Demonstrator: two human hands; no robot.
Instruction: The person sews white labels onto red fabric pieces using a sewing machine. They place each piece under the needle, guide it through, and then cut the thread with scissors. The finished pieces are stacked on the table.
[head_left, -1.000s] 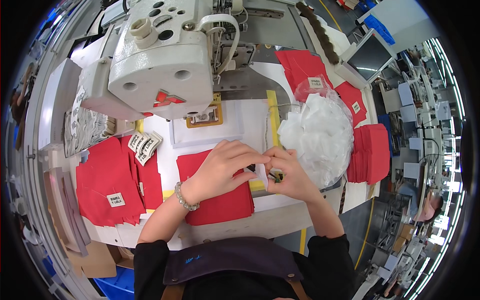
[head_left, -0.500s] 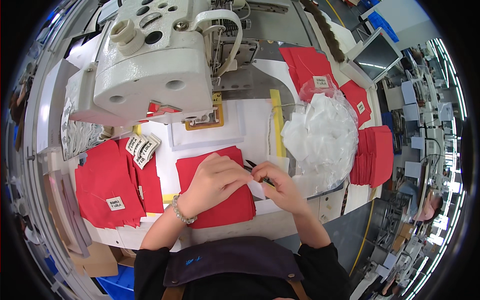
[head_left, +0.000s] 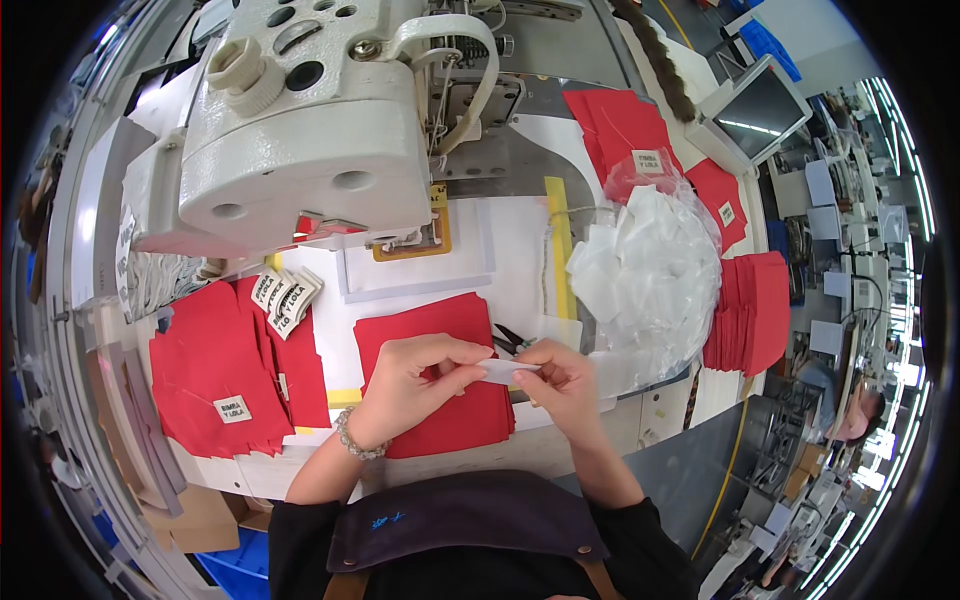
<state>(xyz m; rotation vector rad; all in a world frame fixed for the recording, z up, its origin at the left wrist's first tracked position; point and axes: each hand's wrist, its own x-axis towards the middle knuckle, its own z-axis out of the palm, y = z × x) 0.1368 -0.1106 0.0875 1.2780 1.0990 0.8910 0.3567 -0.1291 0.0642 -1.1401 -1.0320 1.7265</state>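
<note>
A small white slip (head_left: 506, 371) of thin material stretches between my two hands. My left hand (head_left: 415, 385), with a beaded bracelet at its wrist, pinches one end between thumb and fingers. My right hand (head_left: 566, 388) pinches the other end. Both hands are over the right part of a stack of red fabric pieces (head_left: 430, 322). Just beyond the fingers lies a pair of dark-bladed snips (head_left: 511, 338), partly hidden by my right hand.
A white sewing machine (head_left: 300, 150) stands beyond my hands. Red pieces with a label (head_left: 232, 409) lie at left, under loose pale labels (head_left: 287, 300). On the right are a clear bag of white slips (head_left: 650, 270) and more red pieces (head_left: 745, 315).
The white slip hung down near my right hand and is now drawn out level between both hands. My fingers have moved down slightly, leaving more of the snips visible.
</note>
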